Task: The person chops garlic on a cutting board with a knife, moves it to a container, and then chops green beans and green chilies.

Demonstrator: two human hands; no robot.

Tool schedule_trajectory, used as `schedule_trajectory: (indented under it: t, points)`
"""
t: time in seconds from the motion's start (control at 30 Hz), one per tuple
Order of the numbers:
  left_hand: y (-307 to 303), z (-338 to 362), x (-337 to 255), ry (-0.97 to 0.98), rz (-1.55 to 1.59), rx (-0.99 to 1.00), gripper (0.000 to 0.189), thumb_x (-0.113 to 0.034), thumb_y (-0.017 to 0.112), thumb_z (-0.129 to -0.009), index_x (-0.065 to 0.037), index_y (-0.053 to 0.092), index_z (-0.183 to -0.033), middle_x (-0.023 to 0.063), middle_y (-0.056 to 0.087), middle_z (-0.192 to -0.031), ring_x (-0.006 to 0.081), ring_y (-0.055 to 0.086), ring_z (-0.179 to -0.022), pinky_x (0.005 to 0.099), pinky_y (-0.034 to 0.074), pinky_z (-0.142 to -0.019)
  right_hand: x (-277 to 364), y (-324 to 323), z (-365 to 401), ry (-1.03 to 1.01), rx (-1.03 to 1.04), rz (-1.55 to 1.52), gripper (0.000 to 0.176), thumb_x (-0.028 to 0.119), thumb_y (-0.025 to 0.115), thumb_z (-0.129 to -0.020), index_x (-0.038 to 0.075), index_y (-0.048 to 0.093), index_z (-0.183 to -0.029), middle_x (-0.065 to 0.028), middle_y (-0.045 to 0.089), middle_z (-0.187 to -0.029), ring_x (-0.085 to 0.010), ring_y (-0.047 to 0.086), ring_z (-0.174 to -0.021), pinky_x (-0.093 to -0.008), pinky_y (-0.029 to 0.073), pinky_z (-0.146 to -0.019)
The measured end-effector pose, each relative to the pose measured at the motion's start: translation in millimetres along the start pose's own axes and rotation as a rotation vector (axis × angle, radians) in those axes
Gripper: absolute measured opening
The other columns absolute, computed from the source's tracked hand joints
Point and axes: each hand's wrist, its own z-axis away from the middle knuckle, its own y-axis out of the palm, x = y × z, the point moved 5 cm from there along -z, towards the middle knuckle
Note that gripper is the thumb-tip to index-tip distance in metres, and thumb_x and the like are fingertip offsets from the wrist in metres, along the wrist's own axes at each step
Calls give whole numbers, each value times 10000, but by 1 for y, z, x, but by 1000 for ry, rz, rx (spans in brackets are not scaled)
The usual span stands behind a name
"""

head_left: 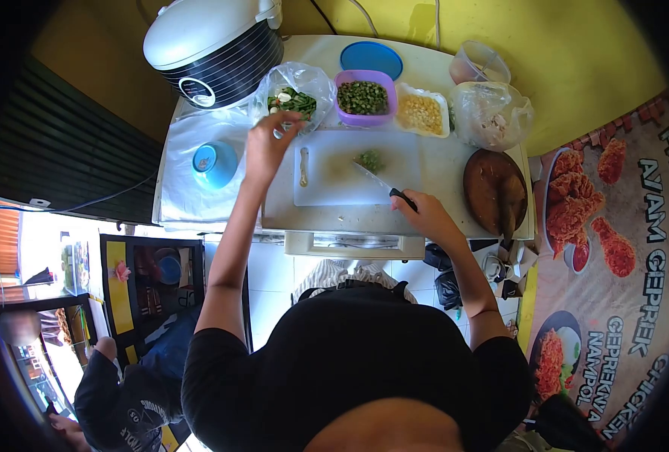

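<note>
My right hand grips the black handle of a knife. The blade's tip lies at a small heap of chopped green vegetable on a white cutting board. Above the board's far left corner, my left hand hovers with fingers bent and loosely apart, nothing visible in them. Just beyond it sits a clear plastic bag holding green vegetables with some white pieces. A purple container of chopped greens stands right of the bag.
A white tray of chopped yellowish pieces, another plastic bag and a brown stone mortar stand to the right. On the left are a blue cup and a rice cooker. A blue lid lies behind. Another person is at lower left.
</note>
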Motion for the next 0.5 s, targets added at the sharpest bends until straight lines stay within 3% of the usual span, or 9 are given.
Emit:
schedule_trajectory:
  t: [0.13,0.17,0.3,0.5]
  points:
    - [27,35,-31,-124,156,195,192,-195,758,-763,-62,735,-899,98,703,-847,156,615,-649,295,494,-592,-3,6,1,-37,0,-43,389,375,473,-952,35,623,-836,-165,569,-633,-297,559,-586,-381,431,-605]
    - [38,44,-28,-59,154,170,158,-175,760,-771,-63,748,-882,80,707,-811,114,586,-612,255,470,-562,-3,7,2,-36,0,-42,389,375,473,-952,35,623,-836,-165,569,-633,-297,559,-586,-381,431,-605]
    - [63,73,-31,-49,52,259,159,-189,714,-813,-62,744,-903,99,663,-795,180,607,-647,296,490,-606,0,15,5,-27,4,-55,395,358,442,-970,18,591,-833,-176,570,-637,-334,569,-607,-399,436,-618]
    - [60,86,-50,137,-45,150,190,-177,698,-817,-50,732,-955,112,639,-810,218,605,-678,319,494,-642,2,24,6,3,4,-29,393,343,422,-984,5,558,-835,-195,589,-672,-371,578,-626,-422,443,-628]
